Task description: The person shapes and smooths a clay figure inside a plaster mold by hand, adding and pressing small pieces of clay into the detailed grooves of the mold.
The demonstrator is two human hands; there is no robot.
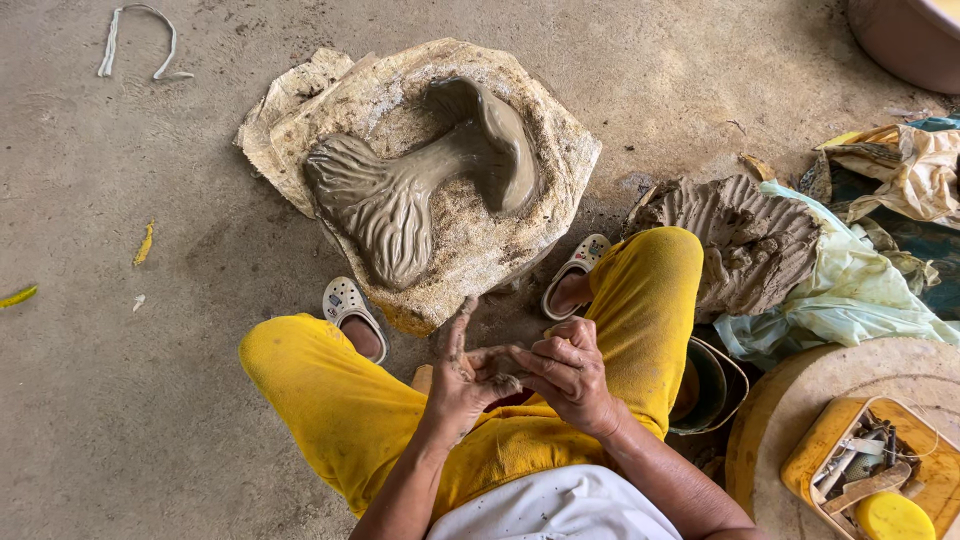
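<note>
While both hands meet, left hand (462,380) open, right hand (565,370) grip pinching clay bit (503,385).

Beyond my fingers spreads a rough grey concrete floor (120,420). Daylight falls evenly on it. Far ahead-left lies a white cloth strip (135,40).

Floor layout, seen from the seated person's position.

Clay figure (420,180) lies on a slab (470,250) at 12 o'clock, just ahead of both sandals (350,305). Clay lump (745,235) sits at 2 o'clock on plastic sheeting (850,290), beside the right knee. Bucket (712,385) stands at 3 o'clock against the right thigh. Tool tray (850,470) rests on a round board (790,400) at 4 o'clock. Cord loop (140,40) lies at 10 o'clock, well apart. Both hands, left hand (465,375) and right hand (570,370), meet above the lap, touching.
</note>
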